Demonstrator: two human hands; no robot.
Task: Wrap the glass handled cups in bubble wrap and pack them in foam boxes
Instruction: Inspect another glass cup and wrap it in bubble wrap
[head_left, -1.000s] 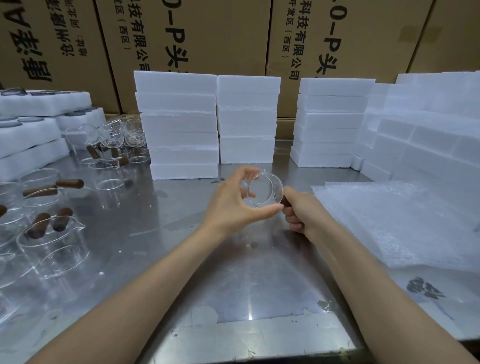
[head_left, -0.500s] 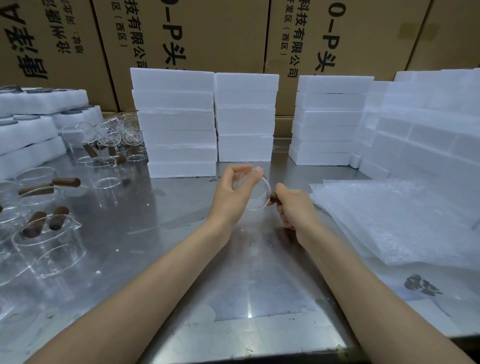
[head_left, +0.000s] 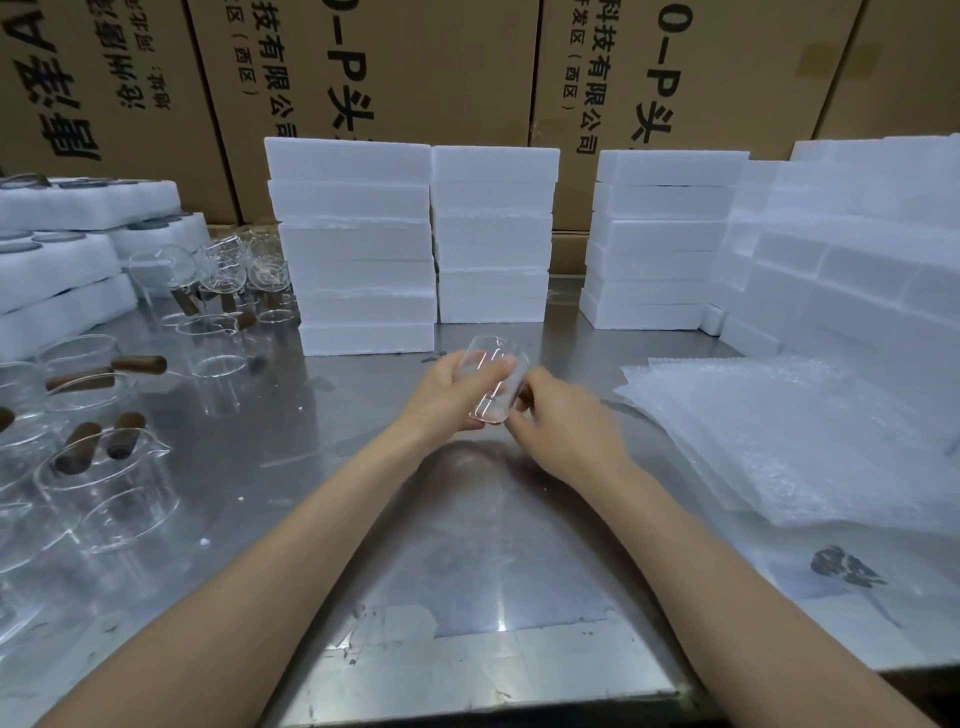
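A clear glass cup (head_left: 493, 382) with a brown wooden handle is held above the middle of the steel table (head_left: 467, 545). My left hand (head_left: 447, 395) grips the cup's glass body from the left, fingers curled round it. My right hand (head_left: 561, 426) grips the handle on the cup's right side; the handle is mostly hidden in the fist. A stack of bubble wrap sheets (head_left: 789, 436) lies flat on the table to the right. White foam boxes (head_left: 363, 249) stand stacked at the back.
Several more glass cups with wooden handles (head_left: 104, 457) crowd the table's left side. Foam trays (head_left: 57, 270) are piled at the far left. More foam stacks (head_left: 660, 239) and a foam wall (head_left: 852, 270) fill the back right. Cardboard cartons (head_left: 415, 67) stand behind.
Both hands have turned the cup: a second ago its round opening faced me, now it lies tilted with its side showing. The hands stayed near the table's middle.
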